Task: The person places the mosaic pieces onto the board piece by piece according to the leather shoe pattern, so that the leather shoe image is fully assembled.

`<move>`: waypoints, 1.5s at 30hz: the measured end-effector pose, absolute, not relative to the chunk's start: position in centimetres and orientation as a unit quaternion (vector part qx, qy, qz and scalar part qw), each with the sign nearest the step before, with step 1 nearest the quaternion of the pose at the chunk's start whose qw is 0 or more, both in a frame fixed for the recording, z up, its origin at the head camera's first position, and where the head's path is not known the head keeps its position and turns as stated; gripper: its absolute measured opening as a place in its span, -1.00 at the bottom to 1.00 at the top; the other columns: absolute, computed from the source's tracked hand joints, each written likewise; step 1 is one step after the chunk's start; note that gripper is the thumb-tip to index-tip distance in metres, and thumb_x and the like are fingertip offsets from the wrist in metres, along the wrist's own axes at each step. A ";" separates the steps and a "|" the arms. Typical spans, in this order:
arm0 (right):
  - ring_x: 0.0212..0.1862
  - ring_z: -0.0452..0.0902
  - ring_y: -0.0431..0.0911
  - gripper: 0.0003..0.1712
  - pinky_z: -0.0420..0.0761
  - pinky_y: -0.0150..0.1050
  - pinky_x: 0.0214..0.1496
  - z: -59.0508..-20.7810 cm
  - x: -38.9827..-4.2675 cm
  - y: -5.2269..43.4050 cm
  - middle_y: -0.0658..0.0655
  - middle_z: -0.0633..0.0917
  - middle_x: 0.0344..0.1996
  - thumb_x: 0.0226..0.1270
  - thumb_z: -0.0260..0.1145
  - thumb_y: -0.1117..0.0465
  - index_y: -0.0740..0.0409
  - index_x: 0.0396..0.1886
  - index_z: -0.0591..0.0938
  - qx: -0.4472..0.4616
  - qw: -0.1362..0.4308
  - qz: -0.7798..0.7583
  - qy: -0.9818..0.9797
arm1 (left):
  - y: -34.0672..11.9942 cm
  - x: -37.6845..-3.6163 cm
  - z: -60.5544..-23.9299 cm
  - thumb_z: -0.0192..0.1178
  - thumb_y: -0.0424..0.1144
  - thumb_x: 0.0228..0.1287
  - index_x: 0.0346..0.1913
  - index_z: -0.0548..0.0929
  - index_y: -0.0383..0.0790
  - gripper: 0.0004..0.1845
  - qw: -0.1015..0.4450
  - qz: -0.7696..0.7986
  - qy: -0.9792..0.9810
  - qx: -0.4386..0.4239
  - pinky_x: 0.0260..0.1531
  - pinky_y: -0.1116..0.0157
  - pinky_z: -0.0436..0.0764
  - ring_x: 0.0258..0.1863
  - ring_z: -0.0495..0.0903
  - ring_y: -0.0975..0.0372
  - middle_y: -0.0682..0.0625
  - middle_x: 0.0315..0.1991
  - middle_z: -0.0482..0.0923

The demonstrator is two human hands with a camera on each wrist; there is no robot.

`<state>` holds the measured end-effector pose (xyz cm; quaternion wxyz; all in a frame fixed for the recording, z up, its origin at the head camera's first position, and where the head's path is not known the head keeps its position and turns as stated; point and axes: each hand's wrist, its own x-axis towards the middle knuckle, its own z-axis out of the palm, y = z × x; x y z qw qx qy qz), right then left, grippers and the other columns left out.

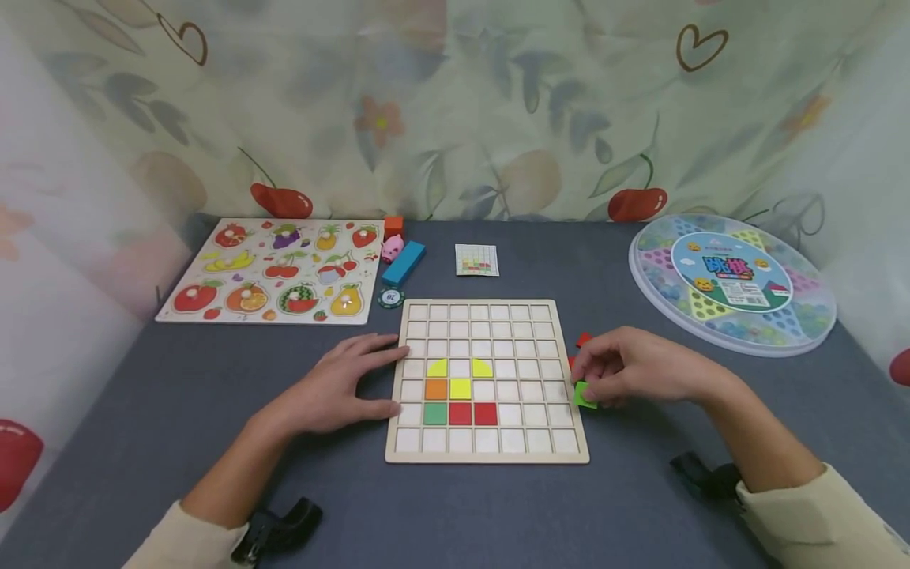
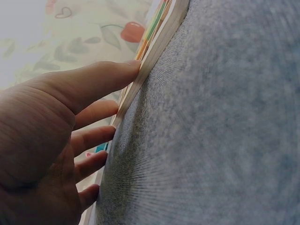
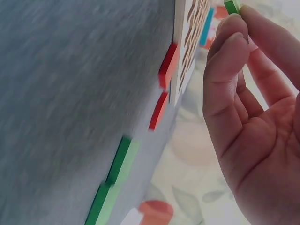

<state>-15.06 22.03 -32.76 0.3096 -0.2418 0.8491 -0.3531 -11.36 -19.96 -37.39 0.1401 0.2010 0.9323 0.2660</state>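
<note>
Reading "20", seemingly, on chip (image 1: 391, 298)

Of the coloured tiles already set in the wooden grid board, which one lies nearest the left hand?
The orange tile, leftmost in the middle row, beside the yellow square; the left hand rests against the board's edge there.

Green tile (image 3: 231, 5), grey tablecloth (image 1: 178, 395)

Likely a home play corner, fruit puzzle (image 1: 273, 271), Chinese checkers box (image 1: 735, 280), floral curtain (image 1: 455, 103)
</note>
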 end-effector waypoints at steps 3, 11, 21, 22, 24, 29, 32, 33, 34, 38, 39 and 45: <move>-0.44 0.55 -0.10 -0.79 0.60 -0.24 -0.36 -32.6 -15.2 20.9 0.07 0.67 -0.46 0.36 0.45 0.15 0.14 -0.10 0.74 -0.254 0.310 -0.356 0.844 | -20.0 -11.4 -37.4 0.38 0.20 0.27 0.57 0.37 0.03 -0.15 0.139 0.267 0.932 0.202 0.40 -0.39 0.17 0.57 0.07 -0.20 -0.12 0.61 0.18; -0.36 0.59 -0.10 -0.88 0.62 -0.30 -0.28 -32.9 -15.5 17.5 0.00 0.67 -0.44 0.35 0.42 0.23 0.07 -0.14 0.77 -0.288 0.304 -0.339 0.842 | -19.9 -11.5 -37.5 0.39 0.20 0.27 0.57 0.37 0.04 -0.14 0.143 0.268 0.932 0.198 0.41 -0.38 0.17 0.57 0.06 -0.19 -0.11 0.62 0.17; -0.45 0.57 -0.17 -0.83 0.62 -0.27 -0.28 -33.5 -15.4 14.1 -0.04 0.67 -0.51 0.28 0.38 0.36 0.04 -0.24 0.81 -0.305 0.300 -0.324 0.844 | -20.0 -11.4 -37.3 0.40 0.19 0.26 0.57 0.37 0.04 -0.14 0.145 0.269 0.932 0.196 0.41 -0.38 0.17 0.57 0.07 -0.19 -0.12 0.62 0.17; -0.46 0.57 -0.17 -0.82 0.62 -0.27 -0.28 -33.5 -15.4 13.9 -0.04 0.67 -0.51 0.28 0.38 0.37 0.05 -0.24 0.81 -0.302 0.302 -0.323 0.844 | -20.0 -11.4 -37.3 0.39 0.20 0.27 0.57 0.37 0.03 -0.14 0.145 0.269 0.931 0.198 0.41 -0.38 0.17 0.57 0.07 -0.20 -0.12 0.61 0.17; -0.49 0.58 -0.16 -0.82 0.64 -0.24 -0.28 -33.6 -15.3 13.6 -0.03 0.67 -0.52 0.28 0.37 0.39 0.07 -0.25 0.82 -0.295 0.310 -0.325 0.843 | -20.0 -11.4 -37.3 0.38 0.21 0.27 0.57 0.37 0.03 -0.14 0.146 0.268 0.931 0.199 0.41 -0.38 0.17 0.57 0.07 -0.21 -0.13 0.61 0.18; -0.48 0.60 -0.13 -0.82 0.66 -0.21 -0.28 -33.8 -15.1 13.1 -0.01 0.70 -0.49 0.28 0.41 0.39 0.06 -0.24 0.83 -0.272 0.320 -0.317 0.851 | -20.0 -11.4 -37.2 0.38 0.22 0.27 0.57 0.37 0.04 -0.14 0.147 0.269 0.931 0.198 0.41 -0.38 0.15 0.57 0.07 -0.20 -0.12 0.61 0.18; -0.45 0.59 -0.16 -0.81 0.64 -0.25 -0.29 -33.8 -14.9 12.9 -0.02 0.70 -0.48 0.26 0.44 0.38 0.03 -0.24 0.85 -0.270 0.313 -0.304 0.858 | -20.0 -11.5 -37.3 0.38 0.21 0.27 0.57 0.37 0.03 -0.14 0.145 0.270 0.931 0.199 0.41 -0.39 0.16 0.56 0.07 -0.20 -0.13 0.61 0.18; -0.45 0.58 -0.16 -0.81 0.63 -0.26 -0.30 -33.7 -14.9 12.8 -0.03 0.70 -0.48 0.25 0.45 0.38 0.02 -0.24 0.85 -0.269 0.308 -0.300 0.862 | -20.1 -11.5 -37.3 0.38 0.21 0.27 0.57 0.37 0.03 -0.14 0.145 0.270 0.931 0.199 0.41 -0.39 0.16 0.56 0.07 -0.20 -0.13 0.61 0.18; -0.43 0.57 -0.17 -0.80 0.62 -0.27 -0.30 -33.7 -14.8 12.7 -0.04 0.70 -0.48 0.24 0.46 0.38 0.01 -0.25 0.86 -0.273 0.301 -0.294 0.865 | -20.1 -11.5 -37.3 0.38 0.21 0.27 0.57 0.37 0.02 -0.14 0.145 0.270 0.931 0.200 0.41 -0.39 0.16 0.56 0.07 -0.20 -0.13 0.61 0.18; -0.38 0.54 -0.18 -0.80 0.59 -0.30 -0.31 -33.7 -14.5 12.6 -0.07 0.67 -0.50 0.19 0.48 0.39 -0.01 -0.30 0.84 -0.286 0.278 -0.280 0.873 | -20.1 -11.5 -37.4 0.38 0.20 0.27 0.57 0.37 0.02 -0.14 0.145 0.272 0.930 0.200 0.41 -0.38 0.16 0.57 0.07 -0.20 -0.12 0.61 0.17; -0.39 0.53 -0.19 -0.80 0.58 -0.30 -0.31 -33.6 -14.4 12.5 -0.08 0.66 -0.51 0.18 0.48 0.39 -0.02 -0.31 0.83 -0.292 0.272 -0.275 0.875 | -20.1 -11.5 -37.4 0.38 0.20 0.27 0.57 0.37 0.02 -0.14 0.146 0.272 0.930 0.200 0.42 -0.38 0.15 0.57 0.06 -0.20 -0.13 0.61 0.17; -0.37 0.53 -0.22 -0.79 0.58 -0.33 -0.30 -33.5 -14.2 12.4 -0.10 0.70 -0.45 0.18 0.48 0.40 -0.01 -0.31 0.83 -0.300 0.256 -0.257 0.882 | -20.0 -11.6 -37.4 0.38 0.21 0.27 0.57 0.36 0.03 -0.14 0.149 0.273 0.929 0.200 0.42 -0.39 0.14 0.57 0.06 -0.20 -0.12 0.61 0.17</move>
